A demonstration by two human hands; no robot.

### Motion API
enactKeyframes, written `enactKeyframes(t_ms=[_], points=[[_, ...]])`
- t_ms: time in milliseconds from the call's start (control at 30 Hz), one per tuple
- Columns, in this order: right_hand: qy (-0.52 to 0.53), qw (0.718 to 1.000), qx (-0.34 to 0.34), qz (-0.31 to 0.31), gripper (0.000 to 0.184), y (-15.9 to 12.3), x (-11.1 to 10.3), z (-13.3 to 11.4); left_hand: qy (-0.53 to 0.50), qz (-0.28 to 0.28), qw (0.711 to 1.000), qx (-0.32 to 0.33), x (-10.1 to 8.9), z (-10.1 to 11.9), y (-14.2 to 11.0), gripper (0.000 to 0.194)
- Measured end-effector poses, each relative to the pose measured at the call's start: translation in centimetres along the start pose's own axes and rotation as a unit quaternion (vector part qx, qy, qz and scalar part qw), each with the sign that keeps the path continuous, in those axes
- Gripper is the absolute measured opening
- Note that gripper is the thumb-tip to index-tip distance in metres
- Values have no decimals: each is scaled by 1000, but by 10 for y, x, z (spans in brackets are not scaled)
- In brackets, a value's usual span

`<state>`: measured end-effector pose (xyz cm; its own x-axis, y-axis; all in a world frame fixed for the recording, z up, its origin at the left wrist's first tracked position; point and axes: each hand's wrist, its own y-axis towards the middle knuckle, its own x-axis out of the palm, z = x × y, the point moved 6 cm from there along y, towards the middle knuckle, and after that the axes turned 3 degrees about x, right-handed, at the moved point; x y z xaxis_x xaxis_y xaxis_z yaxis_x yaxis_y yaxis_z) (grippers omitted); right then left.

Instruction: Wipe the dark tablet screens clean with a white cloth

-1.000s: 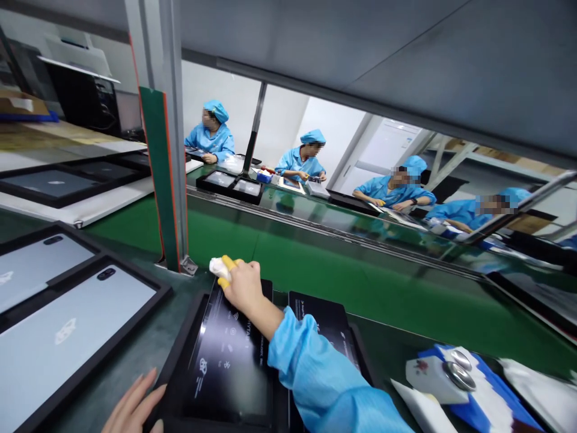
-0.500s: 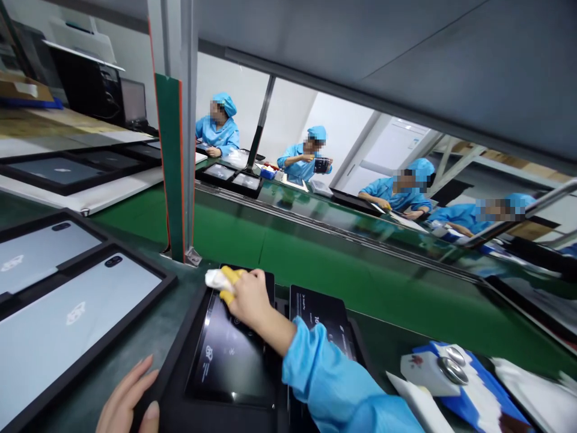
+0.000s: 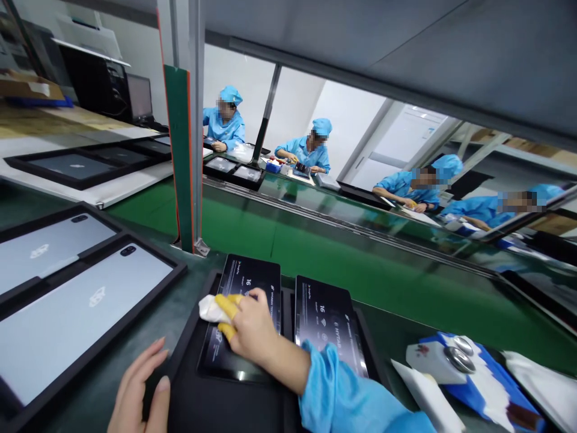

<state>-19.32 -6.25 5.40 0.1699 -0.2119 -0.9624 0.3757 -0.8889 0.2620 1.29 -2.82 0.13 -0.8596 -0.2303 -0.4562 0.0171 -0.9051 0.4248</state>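
Observation:
My right hand (image 3: 252, 328), with yellow finger cots, is closed on a small white cloth (image 3: 210, 309) and presses it onto the left black tablet (image 3: 246, 282). That tablet lies in a black tray (image 3: 211, 409) beside a second black tablet (image 3: 327, 319). My left hand (image 3: 142, 391) rests on the tray's near left corner with its fingers curled over the edge.
A black tray (image 3: 148, 294) with grey tablet backs lies at left. A green post (image 3: 180, 150) stands behind. White and blue cloths with a white block (image 3: 435, 361) sit at right. A green conveyor (image 3: 360, 252) runs across; several people in blue work beyond it.
My right hand has dragged the cloth from the tablet's far end toward me along its surface. The view has shifted down, showing more of both tablets.

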Motion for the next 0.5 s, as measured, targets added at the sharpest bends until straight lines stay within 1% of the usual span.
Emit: enactKeyframes(t_ms=[33, 67, 167, 200, 233, 267, 300, 367, 400, 433, 467, 500], points=[[-2, 1000, 6, -3, 51, 1, -2, -1, 0, -1, 1000, -7, -1, -2, -1, 30], [1, 1000, -11, -5, 52, -3, -2, -8, -2, 0, 1000, -5, -2, -2, -1, 30], [32, 993, -112, -12, 56, -27, 5, -39, -11, 5, 1000, 5, -2, -2, -1, 28], [42, 991, -125, -13, 56, -32, 6, -41, -13, 4, 1000, 3, -2, -3, -1, 27], [49, 992, -118, -15, 56, -32, 6, -37, -13, 2, 1000, -1, -2, -4, -1, 28], [50, 994, -93, -17, 55, -27, 4, -25, -14, -2, 1000, -8, -1, -5, -1, 28], [47, 997, -50, -17, 54, -20, 1, -7, -11, -11, 1000, -17, 0, -5, 0, 29], [33, 998, 53, -10, 52, -5, -11, 38, 1, -33, 999, -38, 2, -3, 0, 31], [25, 995, 98, -4, 51, -2, -17, 58, 8, -36, 998, -45, 2, 0, 1, 31], [18, 992, 126, 5, 50, -3, -21, 72, 11, -36, 998, -47, 3, 5, 3, 30], [13, 991, 132, 16, 49, -10, -25, 76, 9, -30, 999, -45, 2, 11, 4, 29], [12, 993, 115, 29, 49, -21, -27, 72, 4, -19, 999, -40, 2, 17, 6, 27]])
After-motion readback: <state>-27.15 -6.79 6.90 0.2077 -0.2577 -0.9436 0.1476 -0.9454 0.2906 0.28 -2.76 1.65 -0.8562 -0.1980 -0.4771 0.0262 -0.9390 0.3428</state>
